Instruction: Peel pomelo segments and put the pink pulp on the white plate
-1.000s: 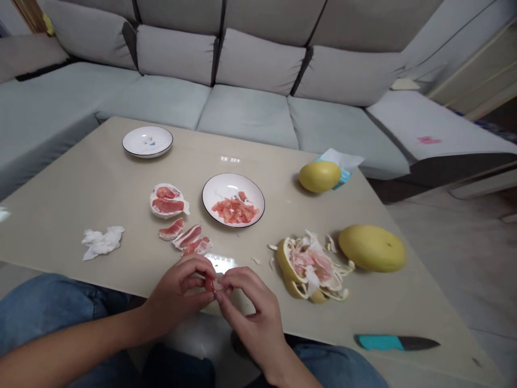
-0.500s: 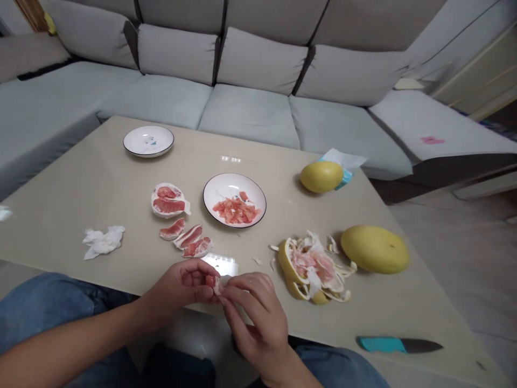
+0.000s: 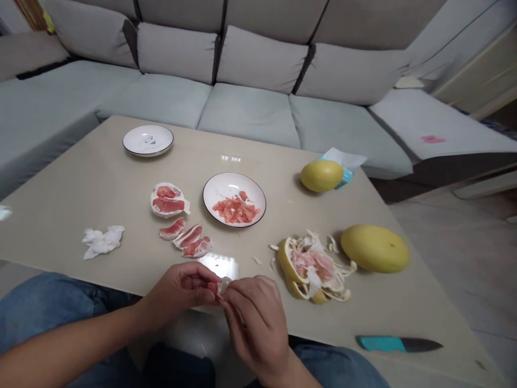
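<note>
My left hand and my right hand meet above the table's near edge, both pinching a small pink pomelo piece. A pale strip of membrane shows between my fingers. Just beyond them lie several peeled pomelo segments on white pith. Further on, a white plate holds pink pulp. To the right of my right hand sits a heap of yellow peel and pith.
Two whole yellow pomelos sit at the right on the beige table. A teal-handled knife lies near the right edge. A small white plate and crumpled tissue lie to the left. A grey sofa stands behind.
My hands have shifted slightly, and the pale membrane now stands up more clearly between my fingers, with my right hand a little lower. The items on the table have not moved.
</note>
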Motion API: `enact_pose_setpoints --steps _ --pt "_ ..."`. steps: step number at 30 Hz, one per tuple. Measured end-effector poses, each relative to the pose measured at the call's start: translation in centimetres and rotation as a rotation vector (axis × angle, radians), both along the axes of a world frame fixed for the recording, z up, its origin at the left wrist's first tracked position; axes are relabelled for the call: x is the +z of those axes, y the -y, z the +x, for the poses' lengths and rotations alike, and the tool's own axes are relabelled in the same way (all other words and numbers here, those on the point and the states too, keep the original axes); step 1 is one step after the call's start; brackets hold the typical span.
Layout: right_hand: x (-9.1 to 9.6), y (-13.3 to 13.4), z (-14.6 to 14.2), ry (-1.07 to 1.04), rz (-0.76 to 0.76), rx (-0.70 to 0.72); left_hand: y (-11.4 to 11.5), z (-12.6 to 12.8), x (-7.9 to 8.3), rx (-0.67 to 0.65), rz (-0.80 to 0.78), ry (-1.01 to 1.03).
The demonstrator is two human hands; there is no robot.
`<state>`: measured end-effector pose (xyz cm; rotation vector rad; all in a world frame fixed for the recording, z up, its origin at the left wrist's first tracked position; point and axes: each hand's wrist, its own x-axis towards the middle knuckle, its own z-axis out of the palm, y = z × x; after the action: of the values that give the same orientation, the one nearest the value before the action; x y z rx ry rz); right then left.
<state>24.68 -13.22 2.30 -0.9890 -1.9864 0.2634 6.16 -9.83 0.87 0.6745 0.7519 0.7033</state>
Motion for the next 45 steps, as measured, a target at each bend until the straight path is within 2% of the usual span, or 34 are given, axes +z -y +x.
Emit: enact_pose_setpoints --steps 4,10,16,21,25,28,30,33,35,37,41,43,45 --pt "-0.2 0.1 0.0 -0.033 -0.039 -0.036 0.2 0.1 0.0 -0.005 -0.022 -0.011" --pt "-0.1 0.3 -0.2 -0.153 -0.243 -0.039 0.2 0.1 -0.1 -0.054 0.004 0.029" --pt "0.2 -0.3 1.5 -0.069 -0.103 -0.166 0.1 -0.2 -0.3 -0.128 -0.104 0.062" --pt "0.2 -0.8 2.0 -0.115 -0.160 -0.180 -0.2 -0.3 -0.2 -0.120 -0.114 0.055" --pt "0.1 -1.0 1.9 -0.096 -0.189 -0.207 -0.3 -0.3 0.0 -0.066 -0.157 0.058" --pt "-0.1 -1.7 3.2 0.019 -0.147 -0.300 -0.4 -0.3 0.0 -0.036 -0.167 0.082" --pt "-0.4 -2.6 5.0 0.185 -0.089 -0.368 -0.3 -0.3 -0.2 -0.018 -0.159 0.086" --pt "-0.9 -3.9 7.9 0.496 -0.087 -0.519 -0.2 -0.2 -0.4 0.004 -0.125 0.089" --pt "-0.9 -4.2 8.7 0.538 -0.092 -0.590 -0.2 0.0 -0.4 0.014 -0.090 0.098" --pt "-0.5 -3.9 8.1 0.382 -0.116 -0.530 -0.2 0.1 -0.3 0.006 -0.059 0.093" --pt "1.0 -2.0 4.0 -0.089 -0.357 -0.141 -0.3 0.4 0.1 -0.009 -0.005 0.031" --pt "1.5 -1.2 2.1 -0.194 -0.412 -0.037 -0.2 0.4 0.1 0.002 0.015 0.005" --pt "1.6 -0.7 1.1 -0.225 -0.423 0.002 -0.1 0.4 -0.1 0.004 0.029 -0.006"
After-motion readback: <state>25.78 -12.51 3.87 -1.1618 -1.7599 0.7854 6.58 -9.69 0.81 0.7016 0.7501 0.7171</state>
